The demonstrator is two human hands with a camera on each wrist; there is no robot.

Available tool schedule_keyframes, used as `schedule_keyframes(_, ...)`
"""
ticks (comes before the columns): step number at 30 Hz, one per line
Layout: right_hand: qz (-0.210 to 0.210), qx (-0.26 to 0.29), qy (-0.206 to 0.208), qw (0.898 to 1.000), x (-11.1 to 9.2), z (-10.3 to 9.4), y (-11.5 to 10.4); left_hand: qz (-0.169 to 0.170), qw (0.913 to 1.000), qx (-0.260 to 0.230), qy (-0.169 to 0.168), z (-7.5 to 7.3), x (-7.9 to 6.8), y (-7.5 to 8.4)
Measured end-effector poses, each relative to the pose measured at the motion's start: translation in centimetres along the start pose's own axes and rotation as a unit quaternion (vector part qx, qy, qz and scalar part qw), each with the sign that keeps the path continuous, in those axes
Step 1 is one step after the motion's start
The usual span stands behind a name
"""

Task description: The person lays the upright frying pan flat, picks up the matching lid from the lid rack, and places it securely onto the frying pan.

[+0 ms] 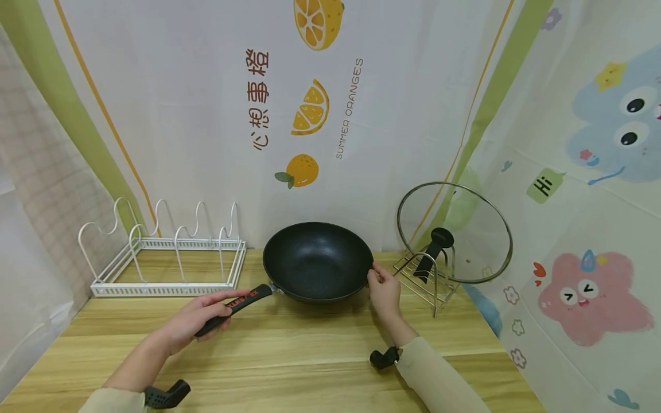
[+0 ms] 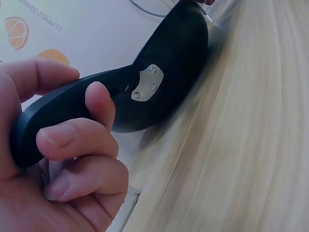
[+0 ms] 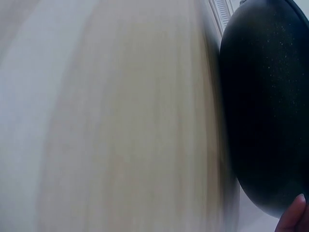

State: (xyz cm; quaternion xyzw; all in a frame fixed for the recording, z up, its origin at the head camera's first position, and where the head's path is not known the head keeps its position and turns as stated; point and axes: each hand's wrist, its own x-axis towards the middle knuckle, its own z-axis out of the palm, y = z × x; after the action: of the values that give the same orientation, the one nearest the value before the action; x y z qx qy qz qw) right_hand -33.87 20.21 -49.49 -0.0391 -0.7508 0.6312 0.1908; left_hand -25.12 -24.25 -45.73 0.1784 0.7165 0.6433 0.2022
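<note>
A black wok (image 1: 317, 258) is held between both hands in the middle of the head view, its dark inside facing me. My left hand (image 1: 188, 322) grips its black handle (image 1: 257, 294); in the left wrist view the fingers (image 2: 79, 137) curl round that handle, near a riveted metal bracket (image 2: 148, 83). At the opposite side, my right hand (image 1: 384, 292) pinches the wok's rim between thumb and fingers. Only a fingertip (image 3: 292, 215) of it shows in the right wrist view, against the wok's dark outside. Whether the wok's base touches the table cannot be told.
On the left stands a white rack (image 1: 167, 290) with several curved wire dividers. A glass lid (image 1: 480, 229) with a black knob (image 1: 442, 237) leans upright in a small metal wire rack (image 1: 435, 287) at the right. Printed curtains (image 1: 206, 143) hang behind the wooden table (image 1: 289, 367).
</note>
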Motion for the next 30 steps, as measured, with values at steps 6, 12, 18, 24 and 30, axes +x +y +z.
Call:
schedule_keyframes(6, -0.001, 0.0, 0.004, 1.0, -0.3, 0.1, -0.2, 0.004, 0.9999, 0.001, -0.012, -0.8, 0.4, -0.2)
schedule_keyframes(12, -0.009, -0.016, 0.015, 1.0, -0.8, 0.3, -0.5, 0.009, 0.9994, -0.013, -0.031, -1.5, 0.7, -0.3)
schedule_keyframes(18, -0.006, -0.01, 0.018, 1.0, -1.2, 0.4, -0.7, 0.003, 0.999, -0.019, -0.041, -2.0, 0.9, -0.2)
schedule_keyframes(24, 0.003, 0.003, 0.017, 1.0, -1.3, 0.4, -0.7, 0.002, 0.9989, -0.025, -0.039, -2.3, 0.8, 0.0)
schedule_keyframes(30, 0.001, 0.005, 0.022, 1.0, -1.5, 0.5, -0.9, 0.006, 0.9982, -0.033, -0.049, -2.8, 1.0, -0.1)
